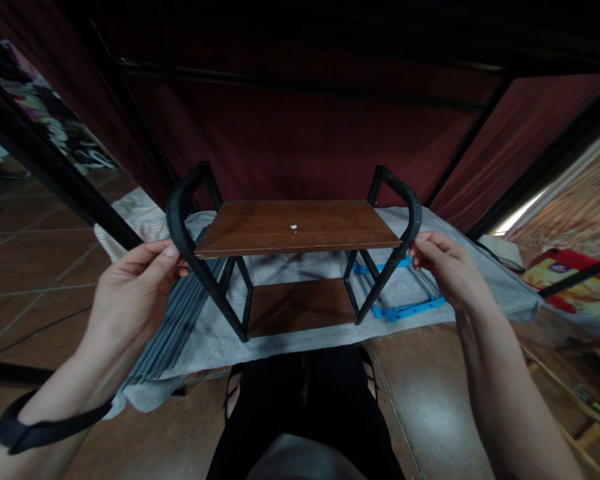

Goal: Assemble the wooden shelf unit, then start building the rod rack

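A small two-tier shelf (300,223) with brown wood-look boards and a black tube frame stands in front of me, with a small white spot on its top board. My left hand (137,287) pinches the frame's left side just below the curved handle. On the opposite side, my right hand (443,263) has its thumb and fingers closed at the right frame tube; its fingertips are partly hidden. The lower board (300,307) sits close above a whitish cloth (285,267).
Grey rods (177,330) lie bundled left of the shelf. A blue-ended rack piece (410,310) lies to the right. Dark metal bars (55,150) surround the cloth, with a dark red curtain (300,140) behind. A red and yellow package (575,280) is at far right.
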A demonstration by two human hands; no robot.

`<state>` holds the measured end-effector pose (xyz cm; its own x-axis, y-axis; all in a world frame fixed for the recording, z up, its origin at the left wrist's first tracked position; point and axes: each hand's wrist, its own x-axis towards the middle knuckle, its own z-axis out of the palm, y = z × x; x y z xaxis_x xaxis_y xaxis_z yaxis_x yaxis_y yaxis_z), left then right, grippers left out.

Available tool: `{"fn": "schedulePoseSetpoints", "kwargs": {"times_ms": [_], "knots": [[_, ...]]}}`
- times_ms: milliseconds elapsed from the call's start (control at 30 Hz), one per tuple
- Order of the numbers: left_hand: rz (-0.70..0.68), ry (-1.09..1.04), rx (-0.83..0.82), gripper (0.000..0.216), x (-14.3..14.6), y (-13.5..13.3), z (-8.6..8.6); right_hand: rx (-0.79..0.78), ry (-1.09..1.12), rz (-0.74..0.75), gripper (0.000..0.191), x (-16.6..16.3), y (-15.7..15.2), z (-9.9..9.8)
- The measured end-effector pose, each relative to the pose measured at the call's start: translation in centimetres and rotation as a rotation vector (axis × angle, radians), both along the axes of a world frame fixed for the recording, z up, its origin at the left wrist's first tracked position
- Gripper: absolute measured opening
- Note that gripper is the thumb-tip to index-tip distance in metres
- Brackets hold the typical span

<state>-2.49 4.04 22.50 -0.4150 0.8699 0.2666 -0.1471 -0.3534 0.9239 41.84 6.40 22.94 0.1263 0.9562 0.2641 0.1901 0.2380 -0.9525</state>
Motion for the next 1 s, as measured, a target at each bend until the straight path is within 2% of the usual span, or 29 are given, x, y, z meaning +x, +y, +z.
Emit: {"fn": "schedulePoseSetpoints", "kwargs": {"times_ms": [333,500,733,1000], "knots": [[0.01,0.031,0.005,0.023,-0.3,-0.3,-0.6,0.013,-0.027,0.023,0.026,0.3,1.1,0.3],[0.052,0.079,0.045,0.022,-0.2,-0.3,-0.7,0.011,0.005,0.016,0.023,0.2,0.8,0.4],[0.04,0.1,0.089,0.02,-0.1,0.2,-0.5,-0.015,0.031,-0.012,0.02,-0.1,0.0,0.4],[0.029,0.125,0.094,0.021,-0.5,0.1,-1.3,-0.009,-0.009,-0.012,0.022,0.2,0.8,0.5]]}}
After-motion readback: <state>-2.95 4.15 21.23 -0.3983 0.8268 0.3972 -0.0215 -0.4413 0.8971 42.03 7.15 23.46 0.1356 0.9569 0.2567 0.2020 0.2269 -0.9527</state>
